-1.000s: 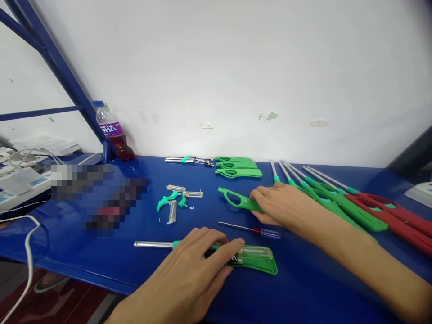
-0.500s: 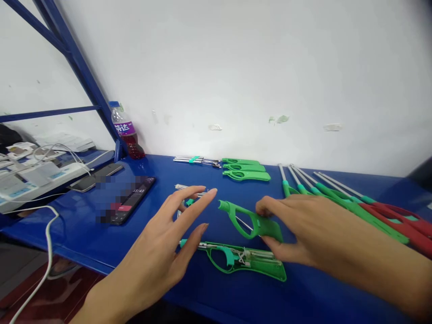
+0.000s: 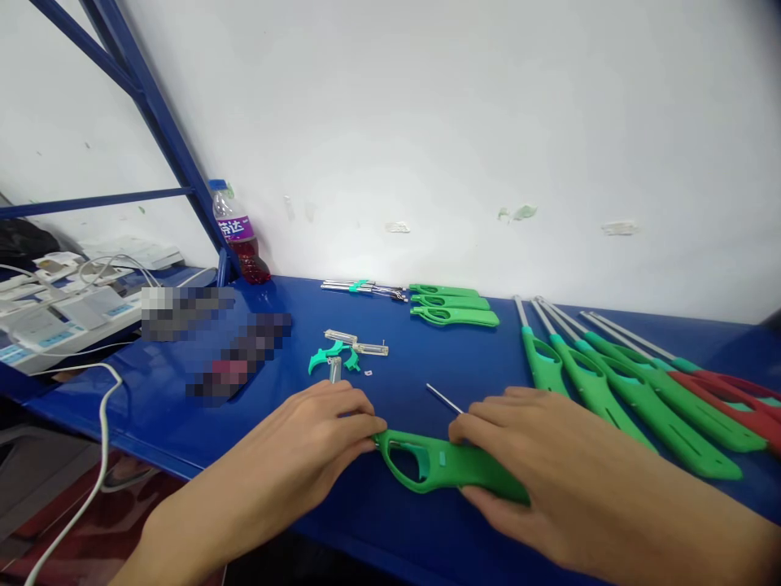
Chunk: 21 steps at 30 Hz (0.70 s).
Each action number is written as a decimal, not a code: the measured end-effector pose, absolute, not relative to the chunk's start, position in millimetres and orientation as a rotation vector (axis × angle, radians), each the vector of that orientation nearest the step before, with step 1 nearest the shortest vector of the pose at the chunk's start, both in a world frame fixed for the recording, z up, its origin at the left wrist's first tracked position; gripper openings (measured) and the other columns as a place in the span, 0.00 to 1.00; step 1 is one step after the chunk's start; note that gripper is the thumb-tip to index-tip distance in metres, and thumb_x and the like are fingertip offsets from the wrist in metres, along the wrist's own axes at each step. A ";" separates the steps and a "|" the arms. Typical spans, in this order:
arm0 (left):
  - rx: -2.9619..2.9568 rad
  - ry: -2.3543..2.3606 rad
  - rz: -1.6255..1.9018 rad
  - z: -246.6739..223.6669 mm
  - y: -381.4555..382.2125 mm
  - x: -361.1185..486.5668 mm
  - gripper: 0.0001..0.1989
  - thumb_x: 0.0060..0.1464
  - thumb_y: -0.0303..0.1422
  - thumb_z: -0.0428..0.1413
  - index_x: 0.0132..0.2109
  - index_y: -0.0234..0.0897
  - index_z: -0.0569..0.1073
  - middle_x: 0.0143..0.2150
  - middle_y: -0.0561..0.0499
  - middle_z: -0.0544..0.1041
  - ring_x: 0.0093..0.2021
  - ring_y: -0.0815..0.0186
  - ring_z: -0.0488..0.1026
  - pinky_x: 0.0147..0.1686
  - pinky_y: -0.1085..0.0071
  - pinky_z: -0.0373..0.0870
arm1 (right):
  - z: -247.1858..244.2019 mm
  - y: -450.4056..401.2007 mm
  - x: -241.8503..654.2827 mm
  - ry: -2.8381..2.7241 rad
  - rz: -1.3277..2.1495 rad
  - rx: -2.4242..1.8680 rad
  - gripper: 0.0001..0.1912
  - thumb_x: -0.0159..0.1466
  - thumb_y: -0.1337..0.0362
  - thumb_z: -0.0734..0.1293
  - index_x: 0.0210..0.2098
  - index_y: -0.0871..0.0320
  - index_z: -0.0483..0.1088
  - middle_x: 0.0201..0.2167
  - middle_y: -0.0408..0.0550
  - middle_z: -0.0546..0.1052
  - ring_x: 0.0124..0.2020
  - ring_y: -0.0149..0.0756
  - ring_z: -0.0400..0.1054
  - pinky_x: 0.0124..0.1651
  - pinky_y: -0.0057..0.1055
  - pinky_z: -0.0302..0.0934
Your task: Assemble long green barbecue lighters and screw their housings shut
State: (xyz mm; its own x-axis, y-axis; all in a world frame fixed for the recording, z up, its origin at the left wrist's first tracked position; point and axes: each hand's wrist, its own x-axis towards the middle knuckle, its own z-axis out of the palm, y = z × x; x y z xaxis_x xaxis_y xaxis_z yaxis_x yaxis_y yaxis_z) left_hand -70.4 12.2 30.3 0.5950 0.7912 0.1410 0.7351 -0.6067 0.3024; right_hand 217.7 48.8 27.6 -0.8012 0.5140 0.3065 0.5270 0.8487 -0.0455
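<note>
My left hand (image 3: 333, 427) pinches the near green lighter body (image 3: 451, 465) at its left end, my right hand (image 3: 518, 452) gripping its right end, its long axis running left-right between them on the table (image 3: 256, 448).

Bare-handed and bare-armed.
Shows slim fingers (image 3: 357, 404) and slender wrists (image 3: 247, 468) on left hand (image 3: 323, 427) and right hand (image 3: 525, 460) alike, then widens gently along both uncovered forearms (image 3: 659, 509).

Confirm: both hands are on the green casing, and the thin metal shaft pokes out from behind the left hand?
Wrong hand: the head view shows the thin metal shaft poking out from behind the right hand. Both hands are on the green casing.
</note>
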 end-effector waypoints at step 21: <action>2.455 1.367 0.296 24.6 13.0 -61.5 0.07 0.74 0.27 0.55 0.47 0.45 0.76 0.49 0.56 0.77 0.48 0.64 0.74 0.47 0.69 0.65 | 24.4 47.1 215.3 -2.788 -0.095 -0.712 0.14 0.59 0.65 0.81 0.34 0.52 0.72 0.30 0.39 0.78 0.29 0.42 0.76 0.30 0.38 0.61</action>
